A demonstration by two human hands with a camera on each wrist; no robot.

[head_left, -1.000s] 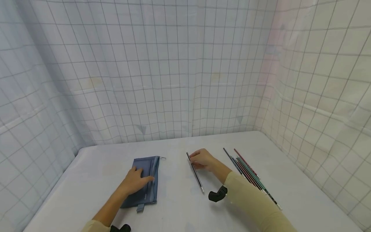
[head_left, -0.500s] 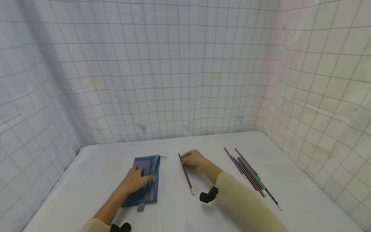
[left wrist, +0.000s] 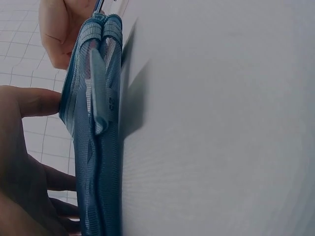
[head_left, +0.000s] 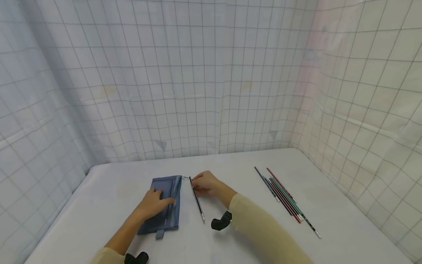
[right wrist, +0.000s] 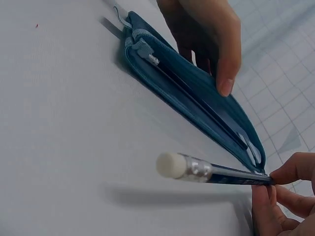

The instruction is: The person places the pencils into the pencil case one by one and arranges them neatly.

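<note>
A dark pencil (head_left: 197, 200) with a white eraser end is pinched near its far end between the thumb and fingers of my right hand (head_left: 207, 183). It slants just right of a blue zippered pencil case (head_left: 166, 185), apart from its main body. In the right wrist view, the eraser (right wrist: 170, 164) points toward the camera. The case's zipped side gapes there, and a dark pencil (right wrist: 197, 98) lies inside. My left hand (head_left: 152, 205) rests on top of the case, fingers spread and thumb (left wrist: 42, 102) touching near the opening.
Several pencils (head_left: 285, 196) in dark, red and green lie in a loose bundle on the right of the white table (head_left: 230, 242). Gridded white curtains (head_left: 211, 80) enclose the back and sides. Each wrist carries a black device (head_left: 221, 221).
My right hand has carried the pencil leftward, from mid-table to beside the case. The left hand and the case have stayed in place.
</note>
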